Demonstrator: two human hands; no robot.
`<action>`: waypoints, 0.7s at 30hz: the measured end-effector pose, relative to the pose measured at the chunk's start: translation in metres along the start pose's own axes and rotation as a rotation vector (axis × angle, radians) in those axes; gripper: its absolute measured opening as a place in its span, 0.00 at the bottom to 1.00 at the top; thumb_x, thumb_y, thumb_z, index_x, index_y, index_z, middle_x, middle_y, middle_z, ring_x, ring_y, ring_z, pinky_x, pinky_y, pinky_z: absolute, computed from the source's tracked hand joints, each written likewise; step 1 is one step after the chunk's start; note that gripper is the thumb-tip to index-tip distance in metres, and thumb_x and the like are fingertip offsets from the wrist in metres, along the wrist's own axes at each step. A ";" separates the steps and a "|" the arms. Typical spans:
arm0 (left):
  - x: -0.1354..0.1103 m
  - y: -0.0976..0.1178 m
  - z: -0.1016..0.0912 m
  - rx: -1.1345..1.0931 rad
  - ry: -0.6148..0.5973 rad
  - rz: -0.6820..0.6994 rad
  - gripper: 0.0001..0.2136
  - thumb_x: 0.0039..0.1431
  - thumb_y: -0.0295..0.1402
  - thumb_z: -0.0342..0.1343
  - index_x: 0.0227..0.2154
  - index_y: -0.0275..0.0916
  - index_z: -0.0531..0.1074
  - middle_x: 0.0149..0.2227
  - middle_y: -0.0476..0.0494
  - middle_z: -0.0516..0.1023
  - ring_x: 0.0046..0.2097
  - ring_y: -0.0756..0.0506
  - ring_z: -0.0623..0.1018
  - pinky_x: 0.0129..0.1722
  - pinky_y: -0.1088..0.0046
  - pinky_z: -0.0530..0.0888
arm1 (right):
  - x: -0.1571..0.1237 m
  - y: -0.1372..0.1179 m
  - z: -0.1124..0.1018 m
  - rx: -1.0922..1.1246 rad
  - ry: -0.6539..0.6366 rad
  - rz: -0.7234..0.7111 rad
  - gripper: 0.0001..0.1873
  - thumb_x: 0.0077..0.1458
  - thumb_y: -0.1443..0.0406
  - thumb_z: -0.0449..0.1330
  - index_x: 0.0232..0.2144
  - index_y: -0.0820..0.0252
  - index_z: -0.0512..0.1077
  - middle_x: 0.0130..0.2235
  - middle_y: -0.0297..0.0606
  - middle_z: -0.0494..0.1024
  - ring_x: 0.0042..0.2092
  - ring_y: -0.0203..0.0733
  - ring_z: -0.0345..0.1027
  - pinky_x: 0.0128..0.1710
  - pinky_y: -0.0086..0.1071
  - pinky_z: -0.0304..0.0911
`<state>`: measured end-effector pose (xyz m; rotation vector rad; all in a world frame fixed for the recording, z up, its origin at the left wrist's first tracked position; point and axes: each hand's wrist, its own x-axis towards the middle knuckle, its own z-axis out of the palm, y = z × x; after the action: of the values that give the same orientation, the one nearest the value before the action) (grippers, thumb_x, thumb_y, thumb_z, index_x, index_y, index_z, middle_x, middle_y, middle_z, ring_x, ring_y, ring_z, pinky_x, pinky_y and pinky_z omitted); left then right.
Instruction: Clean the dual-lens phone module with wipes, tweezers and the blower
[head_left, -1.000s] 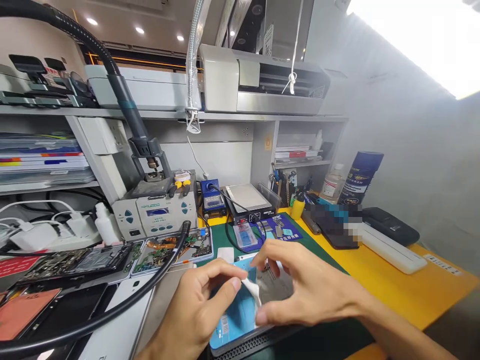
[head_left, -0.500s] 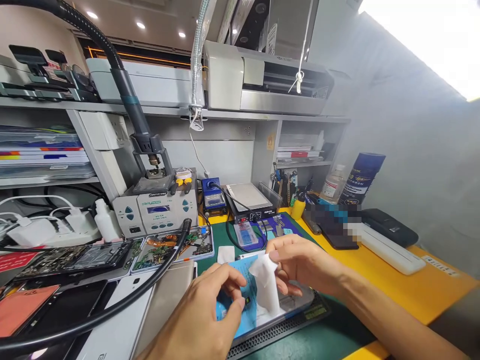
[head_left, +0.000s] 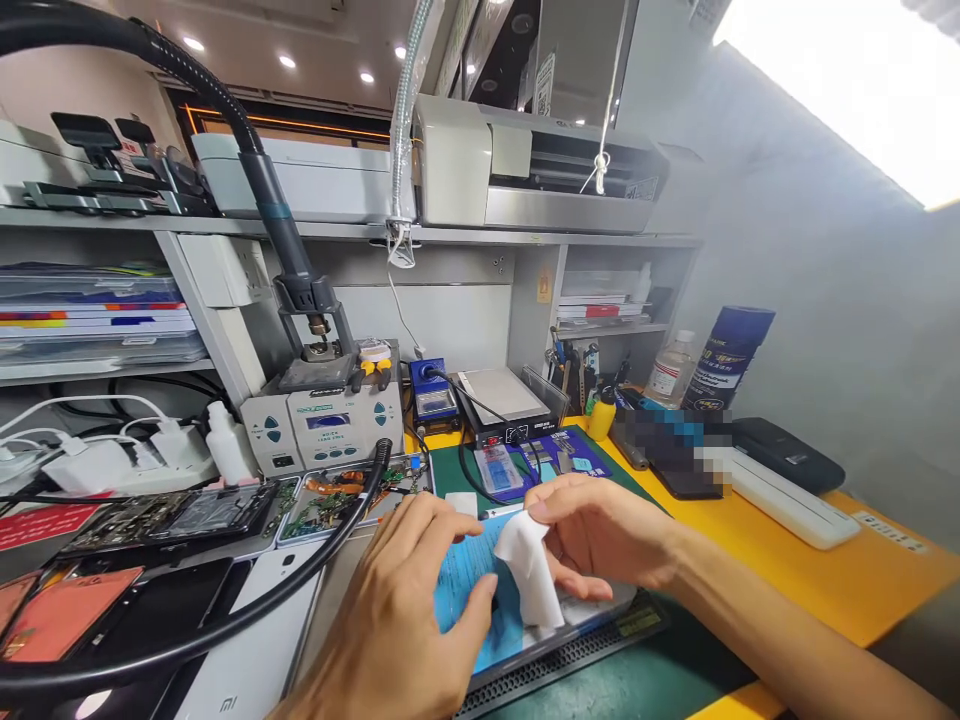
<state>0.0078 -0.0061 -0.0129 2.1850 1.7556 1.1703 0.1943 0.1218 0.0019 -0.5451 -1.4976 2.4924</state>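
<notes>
A phone with a blue protective film (head_left: 469,585) lies on a dark ridged pad (head_left: 570,650) on the green mat. My right hand (head_left: 600,535) pinches a white wipe (head_left: 529,570) that hangs down onto the phone's surface. My left hand (head_left: 397,620) rests on the phone's left side, its fingers curved and its thumb pressed against the blue film. What the left fingers grip, if anything beyond the phone, is hidden.
A hot-air station (head_left: 330,415) with a black hose (head_left: 225,620) stands at the left, with trays of circuit boards (head_left: 337,500) and opened phones (head_left: 172,515) in front. A heating plate (head_left: 502,400), bottles (head_left: 667,370), a spray can (head_left: 727,355) and a yellow table (head_left: 787,560) lie behind and right.
The white wipe was pulled up from between both hands and now hangs from my right hand onto the phone. My left hand has let go of it and moved onto the phone's left side.
</notes>
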 end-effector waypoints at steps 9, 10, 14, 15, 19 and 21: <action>-0.001 0.004 -0.007 -0.256 0.098 -0.067 0.06 0.64 0.29 0.52 0.33 0.40 0.73 0.37 0.44 0.75 0.41 0.42 0.73 0.44 0.66 0.67 | 0.013 -0.008 0.014 0.074 -0.008 0.139 0.13 0.54 0.64 0.54 0.24 0.67 0.73 0.17 0.40 0.75 0.14 0.34 0.64 0.11 0.22 0.56; -0.001 0.006 -0.008 -0.313 0.092 -0.124 0.06 0.64 0.31 0.52 0.31 0.40 0.72 0.35 0.45 0.75 0.40 0.42 0.73 0.43 0.67 0.67 | 0.014 -0.008 0.014 0.074 -0.007 0.158 0.14 0.54 0.64 0.53 0.25 0.68 0.73 0.17 0.40 0.75 0.13 0.34 0.64 0.10 0.22 0.56; 0.003 0.011 -0.010 -0.658 0.009 -0.430 0.13 0.63 0.40 0.53 0.25 0.40 0.70 0.27 0.48 0.71 0.32 0.45 0.71 0.33 0.71 0.66 | 0.016 -0.006 0.013 0.068 -0.004 0.177 0.19 0.58 0.59 0.51 0.26 0.68 0.73 0.18 0.41 0.74 0.14 0.33 0.63 0.09 0.22 0.55; 0.005 0.012 -0.010 -0.743 -0.014 -0.497 0.14 0.63 0.41 0.52 0.24 0.39 0.68 0.25 0.49 0.69 0.30 0.46 0.69 0.31 0.72 0.66 | 0.015 -0.005 0.015 0.066 -0.002 0.163 0.22 0.59 0.55 0.50 0.28 0.68 0.74 0.19 0.40 0.74 0.15 0.34 0.64 0.10 0.22 0.55; 0.007 0.014 -0.009 -0.957 -0.053 -0.636 0.14 0.62 0.40 0.51 0.24 0.38 0.66 0.25 0.50 0.67 0.28 0.49 0.67 0.29 0.74 0.67 | 0.010 0.002 0.025 0.020 0.033 0.054 0.18 0.55 0.53 0.61 0.35 0.65 0.74 0.22 0.35 0.74 0.18 0.32 0.63 0.11 0.20 0.54; 0.007 0.014 -0.008 -1.006 -0.054 -0.662 0.14 0.62 0.41 0.52 0.24 0.38 0.67 0.24 0.50 0.67 0.28 0.49 0.66 0.28 0.75 0.66 | 0.008 0.007 0.031 -0.035 0.073 0.005 0.13 0.52 0.60 0.67 0.33 0.66 0.75 0.20 0.31 0.72 0.17 0.29 0.59 0.12 0.19 0.53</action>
<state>0.0140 -0.0075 0.0034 0.9539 1.2377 1.3335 0.1749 0.0963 0.0068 -0.6392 -1.5176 2.4259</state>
